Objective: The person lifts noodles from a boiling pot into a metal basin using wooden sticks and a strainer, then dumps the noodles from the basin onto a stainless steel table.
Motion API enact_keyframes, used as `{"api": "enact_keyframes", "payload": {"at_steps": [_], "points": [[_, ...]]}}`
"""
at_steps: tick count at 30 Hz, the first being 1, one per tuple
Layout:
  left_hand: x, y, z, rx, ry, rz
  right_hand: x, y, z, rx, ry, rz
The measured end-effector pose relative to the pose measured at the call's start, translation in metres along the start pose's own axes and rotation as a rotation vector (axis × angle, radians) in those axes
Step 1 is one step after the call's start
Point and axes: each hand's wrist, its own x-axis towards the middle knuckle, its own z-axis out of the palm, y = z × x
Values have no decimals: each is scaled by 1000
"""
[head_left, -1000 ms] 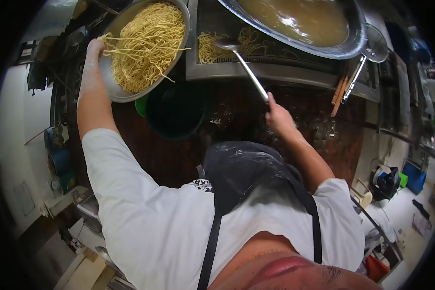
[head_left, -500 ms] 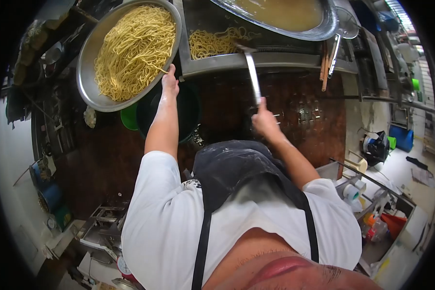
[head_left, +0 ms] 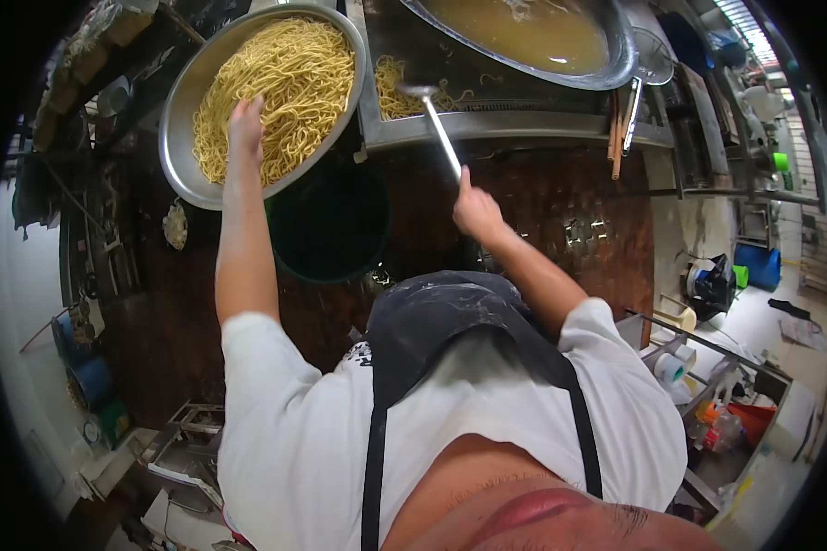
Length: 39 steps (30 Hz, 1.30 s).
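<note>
A wide metal bowl (head_left: 182,165) holds a large heap of yellow noodles (head_left: 294,83). My left hand (head_left: 246,129) reaches over the bowl's near side with its fingertips on the noodles; whether it pinches any strands is hidden. Closed round the handle of a metal ladle (head_left: 443,138), my right hand (head_left: 478,209) is in front of the metal counter. The ladle's head rests over the counter's recessed surface, beside a smaller pile of noodles (head_left: 390,87). Loose strands lie to the right of the ladle head.
A big pan (head_left: 623,69) of cloudy liquid stands at the back of the counter (head_left: 524,129). To its right are a wire strainer (head_left: 651,57) and wooden sticks (head_left: 615,138). A dark green bucket (head_left: 331,220) sits on the floor below the bowl.
My left hand has moved from the bowl's left side to its right rim, then in over the noodles. The ladle and my right hand have moved left, towards the noodles on the counter.
</note>
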Motion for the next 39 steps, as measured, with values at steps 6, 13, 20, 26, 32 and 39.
{"api": "enact_keyframes", "payload": {"at_steps": [6,13,20,26,32,39], "points": [[-158,-23,3,-307,-163,-225,-43,25,-97,124,-25,194],[-209,-70,29,-160,-272,-402,-14,35,-10,75,13,239],[-208,-56,30,-105,-275,-374,42,10,-58,242,126,-31],[-207,-71,35,-115,-292,-398,69,18,0,56,140,-34],[-200,-77,56,-92,-294,-424,12,11,-88,238,1,-51],[-173,-62,146,0,-299,-423,153,59,-99,-71,76,-178]]}}
